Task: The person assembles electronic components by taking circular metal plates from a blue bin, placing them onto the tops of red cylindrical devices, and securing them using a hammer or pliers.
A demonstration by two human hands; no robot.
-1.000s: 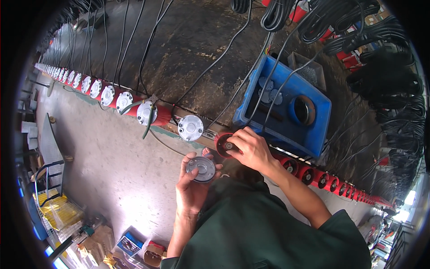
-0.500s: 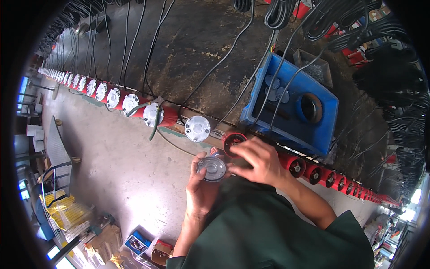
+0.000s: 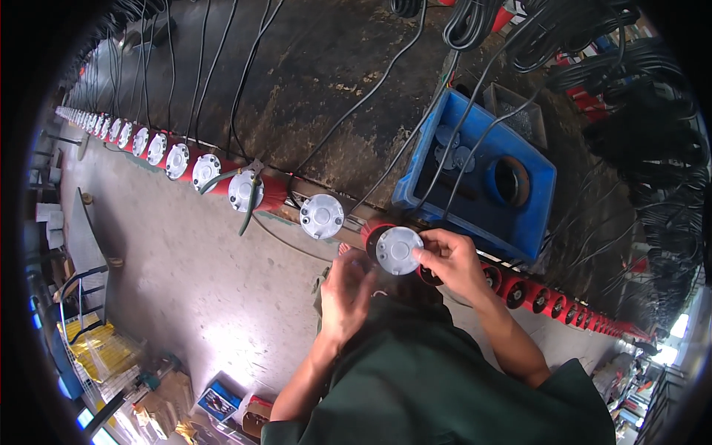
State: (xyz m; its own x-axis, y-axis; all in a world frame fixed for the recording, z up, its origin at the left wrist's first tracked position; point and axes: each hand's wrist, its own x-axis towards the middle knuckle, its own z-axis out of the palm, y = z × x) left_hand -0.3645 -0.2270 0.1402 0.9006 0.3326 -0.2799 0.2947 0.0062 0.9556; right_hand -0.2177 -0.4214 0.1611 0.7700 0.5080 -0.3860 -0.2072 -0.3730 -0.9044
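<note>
My right hand (image 3: 450,259) pinches a round silver-grey metal end cover (image 3: 399,251) by its right edge, thumb on its face. The cover's disc is turned towards me, in front of the open end of a red cylindrical housing (image 3: 373,231) and partly hiding it. I cannot tell whether the two touch. My left hand (image 3: 347,291) is raised just left and below the cover, apart from it. Its fingers are bent and smeared by motion, so whether they hold anything is unclear. Left of the housing, a similar cover (image 3: 321,216) sits on the end of another unit.
Red housings with covers (image 3: 207,172) line the bench edge leftwards; open-ended ones (image 3: 517,294) run rightwards. A blue bin (image 3: 545,200) holding discs and a ring stands behind, beside a grey tray (image 3: 504,100). Black cables (image 3: 386,70) cross the dark bench (image 3: 319,111).
The cover has passed from my left hand to my right and moved right and up, in front of the open housing. My left hand has let go of it.
</note>
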